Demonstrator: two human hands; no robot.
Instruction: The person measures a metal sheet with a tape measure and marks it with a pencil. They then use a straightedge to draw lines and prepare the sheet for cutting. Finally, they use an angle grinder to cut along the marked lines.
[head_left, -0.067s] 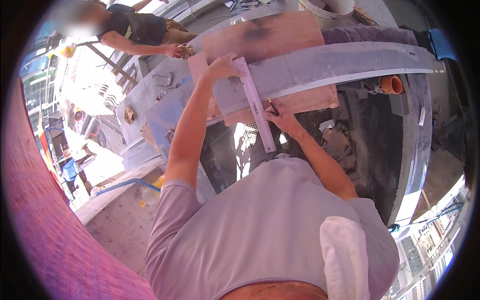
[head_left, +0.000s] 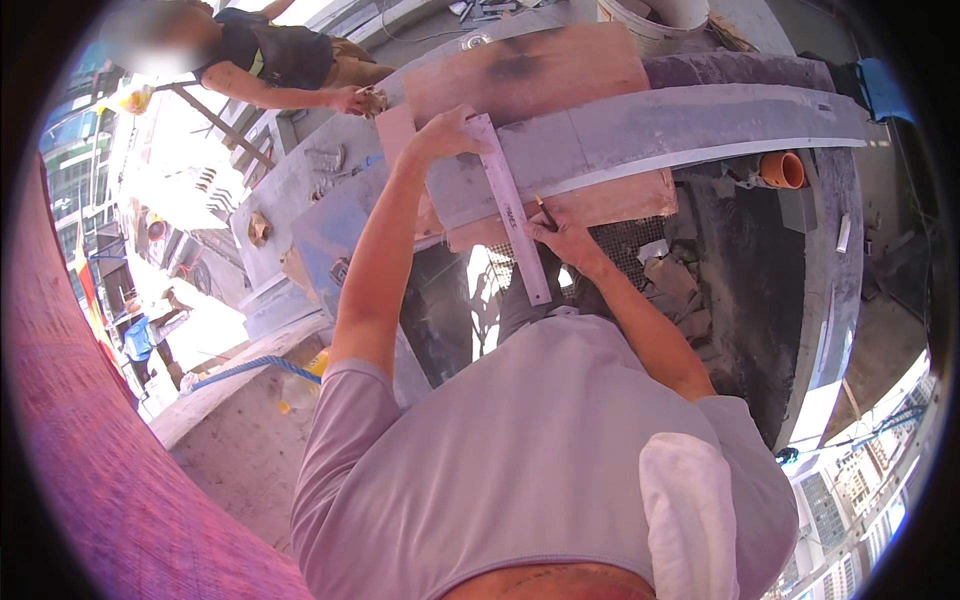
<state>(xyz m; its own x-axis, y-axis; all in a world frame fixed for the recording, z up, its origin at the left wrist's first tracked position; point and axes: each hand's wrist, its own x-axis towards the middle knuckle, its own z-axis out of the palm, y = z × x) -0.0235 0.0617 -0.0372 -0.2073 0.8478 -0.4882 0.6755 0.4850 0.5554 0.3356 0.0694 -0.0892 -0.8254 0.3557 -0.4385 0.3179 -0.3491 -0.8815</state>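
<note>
Nothing is visibly shifting since the earlier frame: left hand (head_left: 447, 135) is gripping the straightedge (head_left: 511, 205), seemingly steadying it across the grey panel (head_left: 640, 132), right hand (head_left: 565, 240) beside it grasping a pencil (head_left: 546, 213).

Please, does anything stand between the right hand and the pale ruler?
Nothing visible does: the right hand, holding a pencil, is close beside the right edge of the pale ruler. Whether they touch is hard to tell.
</note>
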